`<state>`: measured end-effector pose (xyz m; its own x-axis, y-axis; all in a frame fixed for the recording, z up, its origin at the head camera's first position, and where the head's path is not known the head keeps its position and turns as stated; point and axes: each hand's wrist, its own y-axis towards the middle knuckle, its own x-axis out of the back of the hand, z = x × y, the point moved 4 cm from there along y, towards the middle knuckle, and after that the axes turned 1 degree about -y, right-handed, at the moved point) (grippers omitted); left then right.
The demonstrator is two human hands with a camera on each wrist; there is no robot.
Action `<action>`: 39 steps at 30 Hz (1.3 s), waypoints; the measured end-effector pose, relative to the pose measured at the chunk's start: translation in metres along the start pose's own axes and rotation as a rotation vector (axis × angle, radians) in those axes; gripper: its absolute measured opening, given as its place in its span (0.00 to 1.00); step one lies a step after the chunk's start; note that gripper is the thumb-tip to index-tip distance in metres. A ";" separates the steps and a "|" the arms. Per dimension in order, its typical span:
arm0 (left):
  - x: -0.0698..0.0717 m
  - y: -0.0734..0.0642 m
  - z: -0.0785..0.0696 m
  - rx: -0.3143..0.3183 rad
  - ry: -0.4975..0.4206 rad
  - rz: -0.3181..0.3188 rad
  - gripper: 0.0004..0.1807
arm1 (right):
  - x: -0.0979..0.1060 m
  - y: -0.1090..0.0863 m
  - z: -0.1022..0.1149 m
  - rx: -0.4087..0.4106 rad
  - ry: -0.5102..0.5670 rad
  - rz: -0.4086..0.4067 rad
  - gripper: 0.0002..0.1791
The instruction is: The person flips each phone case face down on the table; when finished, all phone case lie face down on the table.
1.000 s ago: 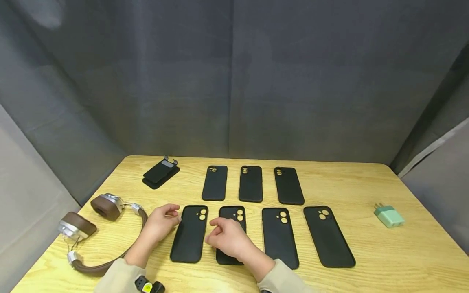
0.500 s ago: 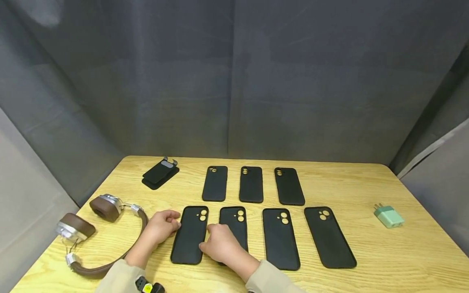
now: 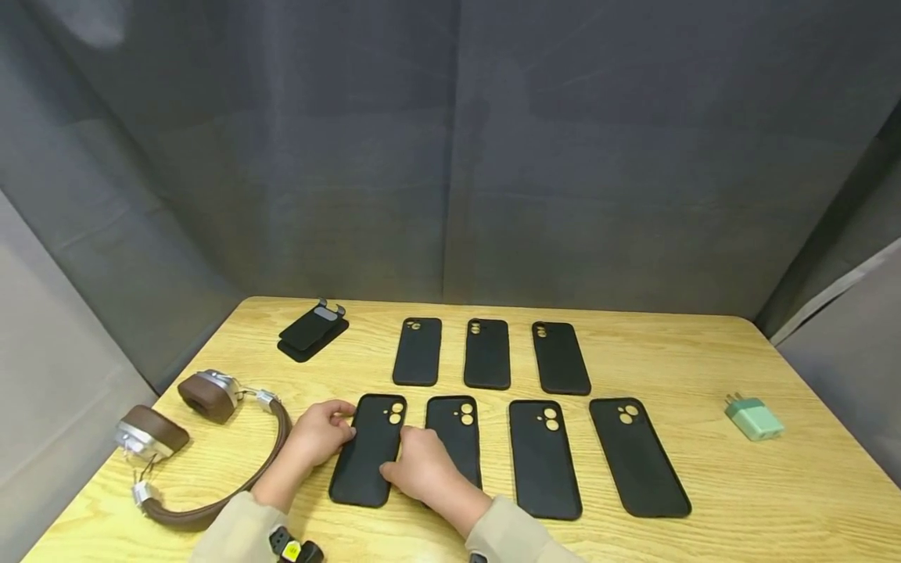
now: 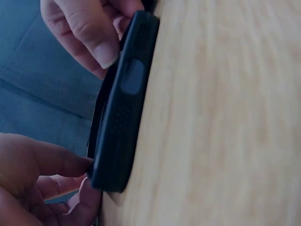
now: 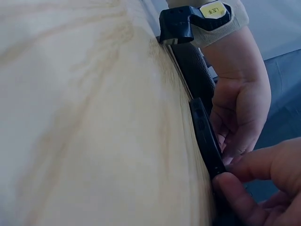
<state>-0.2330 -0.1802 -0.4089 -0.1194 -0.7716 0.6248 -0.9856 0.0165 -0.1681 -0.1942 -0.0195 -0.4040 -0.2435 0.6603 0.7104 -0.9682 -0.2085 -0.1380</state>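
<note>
The leftmost black phone case [image 3: 367, 450] of the front row lies on the table, inner side up. My left hand [image 3: 320, 432] pinches its left edge with finger and thumb. At the opposite edge, my right hand [image 3: 422, 461] grips the case with the thumb over its rim. The left wrist view shows the end of this phone case [image 4: 123, 103], with speaker holes and a port opening, held between both hands. In the right wrist view, right fingertips [image 5: 230, 186] close on a corner of it. A second phone case [image 3: 454, 430] is partly hidden beneath my right hand.
Two more front-row cases, a third case [image 3: 545, 457] and a fourth case [image 3: 639, 457], lie to the right. Behind are three cases [image 3: 487, 353] and a black folding phone stand [image 3: 313, 332]. Brown headphones [image 3: 274, 461] lie left, a green plug adapter [image 3: 755, 418] right.
My right hand has moved left from above the second case onto the right edge of the first. My left hand has shifted slightly right and closed on the left edge.
</note>
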 end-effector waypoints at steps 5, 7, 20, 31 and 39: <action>-0.001 -0.002 -0.003 0.002 0.006 0.000 0.19 | -0.002 0.000 0.002 0.009 -0.029 -0.044 0.27; -0.001 -0.003 -0.003 0.004 -0.030 0.005 0.19 | -0.002 0.000 0.001 0.002 -0.022 -0.054 0.26; 0.016 -0.019 -0.019 -0.041 -0.232 0.024 0.21 | 0.002 -0.006 0.003 0.056 0.109 -0.077 0.12; 0.024 -0.031 -0.036 -0.059 -0.327 0.025 0.23 | -0.005 -0.007 0.009 0.095 0.216 -0.082 0.10; 0.020 -0.034 -0.035 -0.053 -0.386 -0.002 0.21 | -0.014 -0.005 0.008 0.090 0.291 -0.076 0.14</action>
<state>-0.2063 -0.1743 -0.3643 -0.0732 -0.9540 0.2907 -0.9918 0.0392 -0.1213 -0.1859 -0.0330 -0.4078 -0.1889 0.8527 0.4870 -0.9785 -0.2050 -0.0206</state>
